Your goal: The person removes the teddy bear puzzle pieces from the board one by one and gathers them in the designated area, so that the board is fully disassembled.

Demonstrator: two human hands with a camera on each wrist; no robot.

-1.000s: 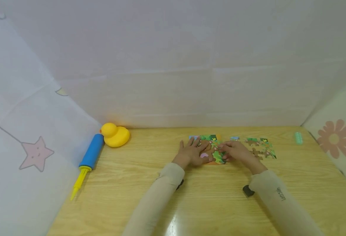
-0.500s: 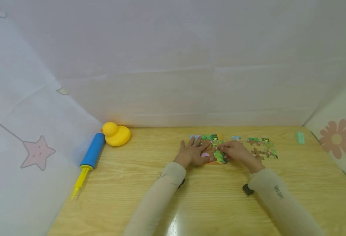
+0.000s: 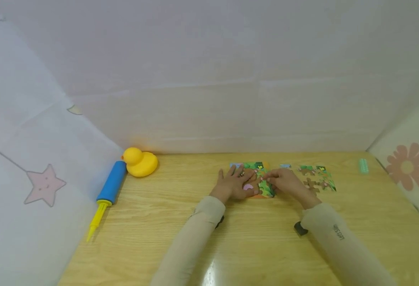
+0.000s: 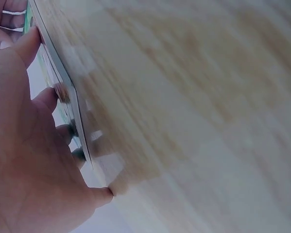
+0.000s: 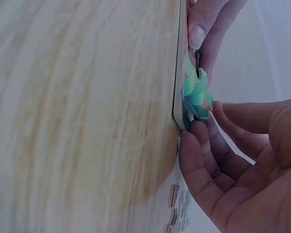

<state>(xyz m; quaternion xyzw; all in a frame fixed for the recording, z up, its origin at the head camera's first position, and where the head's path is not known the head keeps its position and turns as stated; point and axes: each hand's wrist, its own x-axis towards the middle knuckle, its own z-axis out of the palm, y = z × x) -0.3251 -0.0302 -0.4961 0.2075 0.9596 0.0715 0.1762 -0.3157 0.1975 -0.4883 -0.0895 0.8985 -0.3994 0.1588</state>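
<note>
A small jigsaw puzzle (image 3: 259, 165) with a brown animal on green lies in its flat tray on the table. My left hand (image 3: 231, 187) rests on its left part with fingers spread; in the left wrist view the fingertips (image 4: 49, 97) press onto the tray and one finger touches the wood beside it. At the tray's right side, my right hand (image 3: 284, 183) pinches a green puzzle piece (image 5: 196, 92) between thumb and fingers. That piece is tilted up from the tray near its corner. My left thumb (image 5: 198, 34) is on the puzzle just beyond it.
Several loose puzzle pieces (image 3: 311, 184) lie right of the tray, partly behind my right hand. A yellow duck (image 3: 140, 163) and a blue and yellow hand pump (image 3: 112, 182) are at the left. A small pale green item (image 3: 363, 166) lies far right. Fabric walls (image 3: 209, 119) border the table.
Both hands stay almost in place. The fingers of my right hand shift slightly at the puzzle's right edge.
</note>
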